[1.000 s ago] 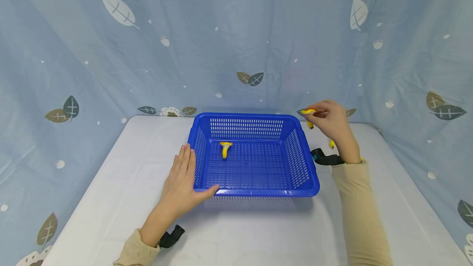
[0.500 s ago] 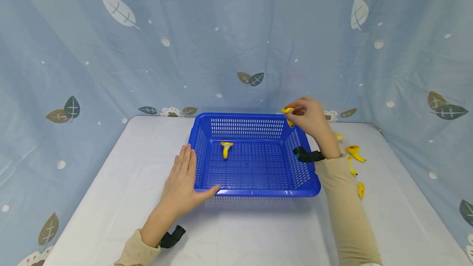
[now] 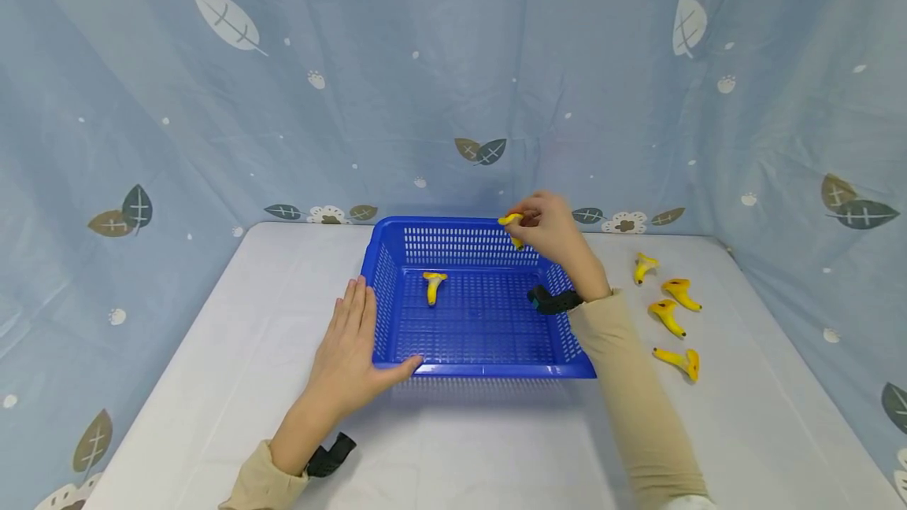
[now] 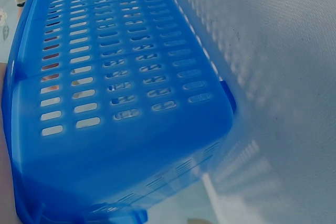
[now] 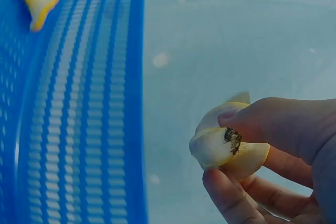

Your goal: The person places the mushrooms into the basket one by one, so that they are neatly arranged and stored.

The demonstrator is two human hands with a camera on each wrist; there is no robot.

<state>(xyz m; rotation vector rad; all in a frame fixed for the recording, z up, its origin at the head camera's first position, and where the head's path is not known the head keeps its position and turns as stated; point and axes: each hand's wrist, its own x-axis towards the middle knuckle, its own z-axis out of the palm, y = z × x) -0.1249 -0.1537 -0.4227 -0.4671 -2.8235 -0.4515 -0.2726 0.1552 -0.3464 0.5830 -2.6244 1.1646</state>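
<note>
R hand (image 3: 549,227), fingers clamped on a mushroom (image 5: 210,148), has just swung left to near the basket's (image 3: 489,370) far rim, so the carry looks approx. ¾ done; L hand (image 3: 347,360), fingers straight, touches its L side.

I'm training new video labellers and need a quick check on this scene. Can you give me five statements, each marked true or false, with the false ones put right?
1. The right-hand grip pinches a yellow mushroom. True.
2. The basket is red. False: it is blue.
3. Four mushrooms lie on the table to the right of the basket. True.
4. Three mushrooms lie inside the basket. False: only one mushroom lies there.
5. The left-hand grip is curled round a mushroom. False: its fingers are straight and rest against the basket's left side.
</note>
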